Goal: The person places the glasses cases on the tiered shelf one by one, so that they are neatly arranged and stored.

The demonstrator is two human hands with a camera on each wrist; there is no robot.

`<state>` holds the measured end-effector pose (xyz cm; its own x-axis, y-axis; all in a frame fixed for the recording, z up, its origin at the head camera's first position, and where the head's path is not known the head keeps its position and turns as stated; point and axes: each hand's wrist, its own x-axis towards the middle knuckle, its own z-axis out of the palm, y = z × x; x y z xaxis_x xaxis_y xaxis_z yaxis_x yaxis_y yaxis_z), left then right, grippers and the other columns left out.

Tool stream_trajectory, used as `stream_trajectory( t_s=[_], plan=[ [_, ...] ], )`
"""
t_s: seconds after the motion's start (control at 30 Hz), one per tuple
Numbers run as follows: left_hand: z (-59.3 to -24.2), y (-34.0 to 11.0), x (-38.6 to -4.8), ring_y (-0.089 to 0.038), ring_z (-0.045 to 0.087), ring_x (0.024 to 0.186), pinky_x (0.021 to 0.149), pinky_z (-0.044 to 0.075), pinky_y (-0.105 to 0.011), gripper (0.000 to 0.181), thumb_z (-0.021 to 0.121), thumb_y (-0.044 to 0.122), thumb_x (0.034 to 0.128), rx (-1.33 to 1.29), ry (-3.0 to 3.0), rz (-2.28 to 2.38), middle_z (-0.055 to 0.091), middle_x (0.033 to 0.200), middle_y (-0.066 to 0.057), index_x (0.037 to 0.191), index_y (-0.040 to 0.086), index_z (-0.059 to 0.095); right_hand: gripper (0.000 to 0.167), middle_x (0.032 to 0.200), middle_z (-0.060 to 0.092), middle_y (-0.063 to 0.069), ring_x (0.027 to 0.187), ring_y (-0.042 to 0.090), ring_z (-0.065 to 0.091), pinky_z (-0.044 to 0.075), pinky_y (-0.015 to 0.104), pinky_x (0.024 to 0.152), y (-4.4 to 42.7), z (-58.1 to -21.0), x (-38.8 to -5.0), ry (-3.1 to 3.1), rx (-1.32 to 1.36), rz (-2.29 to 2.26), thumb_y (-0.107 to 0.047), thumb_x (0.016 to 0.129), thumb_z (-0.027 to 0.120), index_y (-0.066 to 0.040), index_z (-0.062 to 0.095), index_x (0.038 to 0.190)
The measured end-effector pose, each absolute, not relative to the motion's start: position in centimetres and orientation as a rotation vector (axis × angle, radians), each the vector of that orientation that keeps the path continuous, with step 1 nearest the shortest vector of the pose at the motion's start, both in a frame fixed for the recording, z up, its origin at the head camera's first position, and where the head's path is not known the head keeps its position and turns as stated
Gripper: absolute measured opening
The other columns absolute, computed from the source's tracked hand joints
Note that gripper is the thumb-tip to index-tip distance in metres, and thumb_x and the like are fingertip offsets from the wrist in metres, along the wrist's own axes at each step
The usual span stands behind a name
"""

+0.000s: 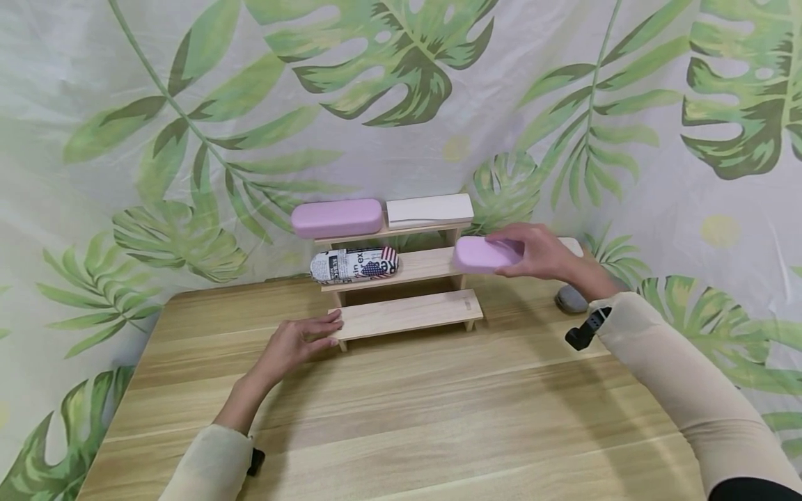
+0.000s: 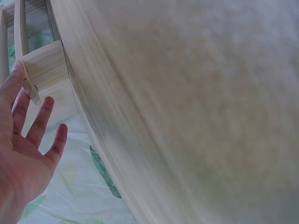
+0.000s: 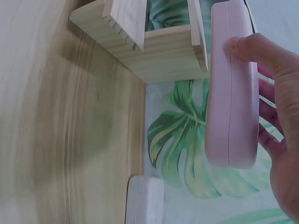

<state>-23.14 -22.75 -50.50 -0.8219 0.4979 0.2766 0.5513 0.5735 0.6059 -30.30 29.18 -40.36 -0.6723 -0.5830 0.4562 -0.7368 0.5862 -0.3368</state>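
A pink case (image 1: 476,255) (image 3: 232,93) is gripped by my right hand (image 1: 532,252) (image 3: 280,88), thumb on one side and fingers on the other, at the right end of the middle tier of a wooden three-tier stand (image 1: 407,314) (image 2: 51,70) (image 3: 163,56). My left hand (image 1: 301,341) (image 2: 28,154) touches the left end of the lowest tier, fingers spread. On the middle tier's left lies a newspaper-print case (image 1: 354,265). Another pink case (image 1: 337,218) and a white case (image 1: 429,211) rest side by side on the top tier.
Right of the stand, a grey rounded object (image 1: 571,299) sits on the wooden table (image 1: 401,417). A white case (image 1: 571,245) (image 3: 145,200) lies partly behind my right hand and wrist. A leaf-print cloth (image 1: 401,83) hangs behind the table.
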Motion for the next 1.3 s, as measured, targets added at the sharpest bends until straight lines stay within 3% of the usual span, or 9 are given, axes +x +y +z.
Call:
stream_trajectory(
  t_s=[0.77, 1.3],
  plan=[
    [-50.5, -22.6, -23.1, -0.033, 0.068, 0.126, 0.105, 0.054, -0.051, 0.037, 0.085, 0.013, 0.0894, -0.889, -2.748, -1.075, 0.066, 0.144, -0.006, 0.125, 0.01, 0.078, 0.063, 0.127, 0.075, 0.02, 0.116, 0.039, 0.071, 0.058, 0.051, 0.095, 25.1, -40.4, -32.5, -2.578, 1.178, 0.764, -0.024, 0.071, 0.096, -0.002, 0.076, 0.127],
    [-50.3, -22.7, -23.1, -0.032, 0.069, 0.124, 0.101, 0.057, -0.048, 0.036, 0.085, 0.014, 0.0892, -0.891, -2.76, -1.053, 0.066, 0.143, -0.005, 0.125, 0.01, 0.078, 0.056, 0.128, 0.074, 0.019, 0.118, 0.039, 0.07, 0.058, 0.052, 0.098, 23.5, -40.1, -32.8, -2.613, 1.216, 0.74, -0.023, 0.075, 0.095, -0.004, 0.077, 0.125]
  ],
)
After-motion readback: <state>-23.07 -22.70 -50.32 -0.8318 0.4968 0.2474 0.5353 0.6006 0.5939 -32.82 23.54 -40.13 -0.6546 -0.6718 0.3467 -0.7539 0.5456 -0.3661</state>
